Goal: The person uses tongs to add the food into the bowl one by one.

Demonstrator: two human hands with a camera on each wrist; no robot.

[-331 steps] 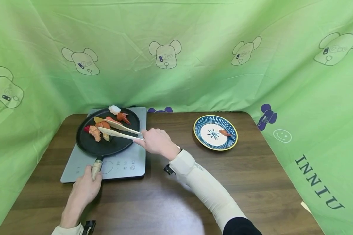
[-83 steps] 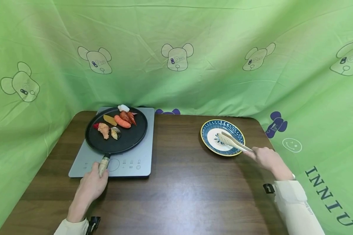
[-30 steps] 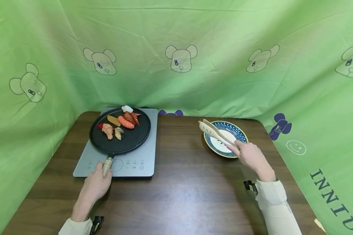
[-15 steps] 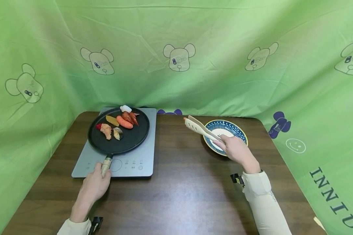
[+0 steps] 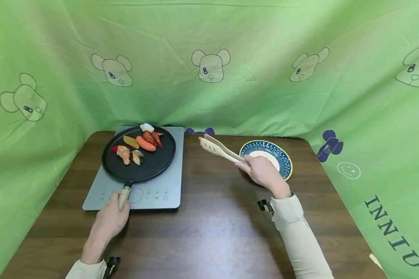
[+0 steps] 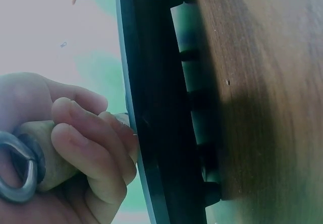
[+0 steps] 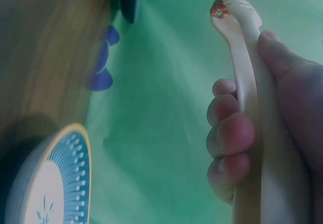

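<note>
My left hand [image 5: 111, 221] grips the handle [image 5: 123, 197] of a round black frying pan [image 5: 151, 166]; in the left wrist view its fingers curl round the handle end, which has a metal ring [image 6: 22, 181]. My right hand [image 5: 264, 173] holds pale slotted tongs [image 5: 227, 153] nearly closed. Pinched at their tips is a small reddish-brown food piece [image 7: 219, 8], mostly hidden by the tongs. The tongs hang above the table between pan and plate. Behind the right hand sits a blue-patterned plate [image 5: 285, 161] with a yellow rim, partly covered by the hand.
In the pan lie a sausage [image 5: 146, 143], a yellow slice [image 5: 130, 142], a fried-looking piece [image 5: 123, 154], a shell-like piece [image 5: 137, 157] and red crayfish-like pieces [image 5: 149, 137]. A white piece [image 5: 147, 127] rests at its far rim. Beneath is an induction cooker [image 5: 101, 193] on the wooden table [image 5: 209, 232].
Earlier, the reddish-brown piece lay on the plate. The tongs now hold it, and my right hand has carried it leftward away from the plate. My left hand stays on the pan handle.
</note>
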